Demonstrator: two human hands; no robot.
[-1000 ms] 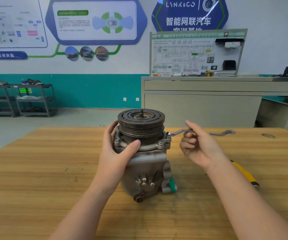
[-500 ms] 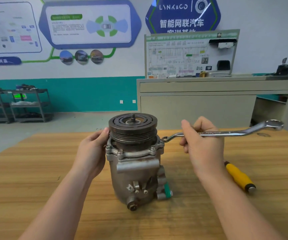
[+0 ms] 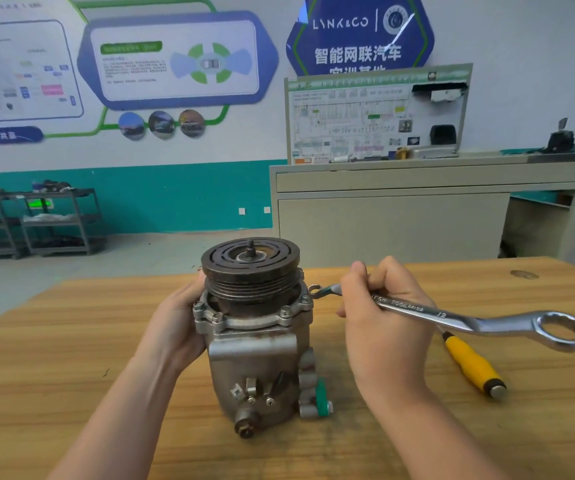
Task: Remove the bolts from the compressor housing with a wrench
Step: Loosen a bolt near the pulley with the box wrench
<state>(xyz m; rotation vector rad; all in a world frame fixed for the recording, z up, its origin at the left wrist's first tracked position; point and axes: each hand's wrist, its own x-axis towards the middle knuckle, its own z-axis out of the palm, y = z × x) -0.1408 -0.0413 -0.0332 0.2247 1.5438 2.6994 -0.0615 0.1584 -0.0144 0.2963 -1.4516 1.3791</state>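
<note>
A wide wooden desk (image 3: 71, 358) is filling the lower half of the view, its far edge running across just behind the compressor and its near edge lying out of frame. Bare wood is stretching out to the left of the left forearm and along the far right, where a small dark knot (image 3: 524, 274) is showing near the back edge. Beyond the desk, a grey cabinet (image 3: 393, 216) is standing against the wall with a wiring board (image 3: 376, 116) on top, and dark shelving (image 3: 37, 220) is sitting at the far left.

The compressor (image 3: 255, 341) is standing upright near the middle of the desk, its dark grooved pulley (image 3: 249, 268) facing up and a green plug (image 3: 321, 398) sticking out low on its right side. Bolts (image 3: 285, 311) are sitting in the flange ring below the pulley.

The left hand (image 3: 178, 327) is pressing against the left side of the compressor, its fingers wrapping around the back, so its grip is closing on the housing. The right hand (image 3: 383, 313) is curling around the shank of the wrench (image 3: 452, 317); that grip is holding the tool firmly. The open end of the wrench is sitting just beside the flange's right edge, whether on a bolt I cannot tell, while its ring end is hanging out to the right above the desk.

A yellow-handled tool (image 3: 473, 367) is lying on the desk under the wrench, right of the right wrist.
</note>
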